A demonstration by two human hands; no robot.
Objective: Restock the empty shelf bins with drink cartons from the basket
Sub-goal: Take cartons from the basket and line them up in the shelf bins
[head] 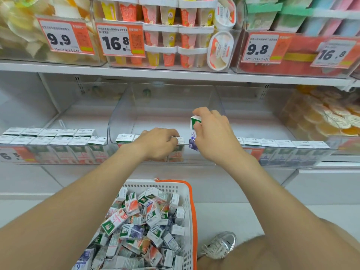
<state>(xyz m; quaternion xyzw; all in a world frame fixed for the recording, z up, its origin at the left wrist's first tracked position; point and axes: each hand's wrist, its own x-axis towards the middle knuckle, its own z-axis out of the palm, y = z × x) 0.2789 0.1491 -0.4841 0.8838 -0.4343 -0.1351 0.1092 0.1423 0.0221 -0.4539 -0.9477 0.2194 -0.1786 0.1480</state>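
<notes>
Two hands over clear plastic bin [117,117]: right hand [214,133] pinches purple-white drink carton [194,131]; left hand [157,143], at its 9 o'clock, covers carton row [124,138], grip unclear. Risk: tight slot, row topples.

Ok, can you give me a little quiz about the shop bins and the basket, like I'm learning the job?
1. True or false: the right hand holds a drink carton.
2. What colour is the rim of the basket? A green, B orange, C blue.
3. Three bins hold cartons. Which one has two rows of them?
Key: 1 true. 2 B. 3 the left bin.
</notes>
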